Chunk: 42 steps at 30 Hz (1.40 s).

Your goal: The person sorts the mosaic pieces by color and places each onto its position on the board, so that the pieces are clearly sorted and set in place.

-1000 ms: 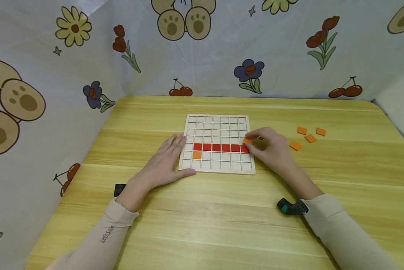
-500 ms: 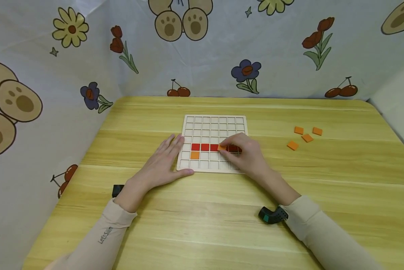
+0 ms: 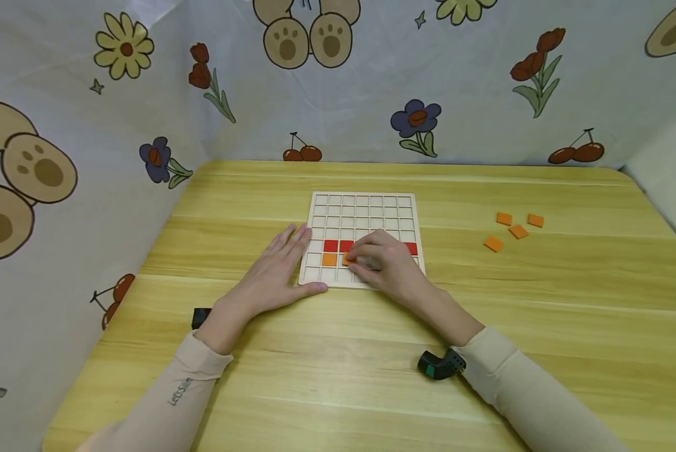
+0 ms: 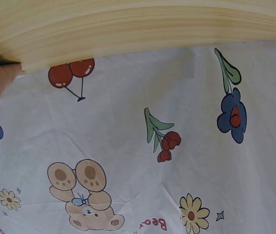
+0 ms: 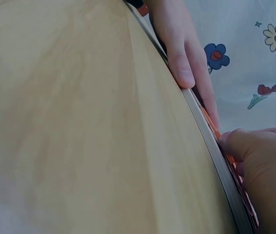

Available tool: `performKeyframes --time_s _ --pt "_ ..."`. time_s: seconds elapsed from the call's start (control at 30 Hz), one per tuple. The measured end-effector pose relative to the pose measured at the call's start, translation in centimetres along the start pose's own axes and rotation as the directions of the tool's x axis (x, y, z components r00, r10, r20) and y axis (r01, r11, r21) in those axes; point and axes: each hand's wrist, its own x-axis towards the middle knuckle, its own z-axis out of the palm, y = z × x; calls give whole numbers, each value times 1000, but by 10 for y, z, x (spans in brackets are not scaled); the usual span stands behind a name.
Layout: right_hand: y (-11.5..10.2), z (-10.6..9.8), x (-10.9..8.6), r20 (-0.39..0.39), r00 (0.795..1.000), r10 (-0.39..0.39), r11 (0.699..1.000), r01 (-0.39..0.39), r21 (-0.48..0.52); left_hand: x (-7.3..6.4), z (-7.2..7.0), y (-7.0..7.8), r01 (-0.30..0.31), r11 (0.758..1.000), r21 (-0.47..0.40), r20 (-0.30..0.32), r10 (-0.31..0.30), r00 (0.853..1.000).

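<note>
A pale wooden grid board (image 3: 366, 210) lies on the table, with a row of red tiles (image 3: 331, 245) partly hidden behind my right hand. One orange tile (image 3: 329, 259) sits in the row below, at its left end. My right hand (image 3: 391, 263) pinches a second orange tile (image 3: 346, 259) between thumb and fingers, low over the cell just right of the first. My left hand (image 3: 278, 270) lies with straight fingers along the board's left edge, its thumb at the lower left corner. In the right wrist view both hands show along the board's thin edge.
Several loose orange tiles (image 3: 518, 232) lie on the wooden table (image 3: 338, 376) to the right of the board. A printed cloth (image 3: 360, 81) hangs behind the table and along its left side. A black wrist device (image 3: 440, 364) sits at the right cuff.
My right hand has carried the orange tile leftward and slightly down across the board, from its right edge to beside the placed orange tile. The left hand has stayed put.
</note>
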Motion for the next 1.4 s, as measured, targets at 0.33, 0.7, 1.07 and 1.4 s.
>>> performKeyframes --time_s 0.33,0.7,1.07,1.4 --pt "1 -5 -1 65 996 -62 998 64 -27 2 0 1 -1 1000 2 3 1 1000" --pt "-1 -7 -3 1 999 -47 998 47 -47 1 -2 3 0 1000 -9 -2 0 1000" --pt "22 -31 -18 -117 989 92 992 -101 -75 -1 -1 2 1 1000 -8 -5 -1 1000" --pt "42 -62 -44 -174 972 156 977 -177 -115 -1 -2 2 3 1000 -10 2 -3 1000"
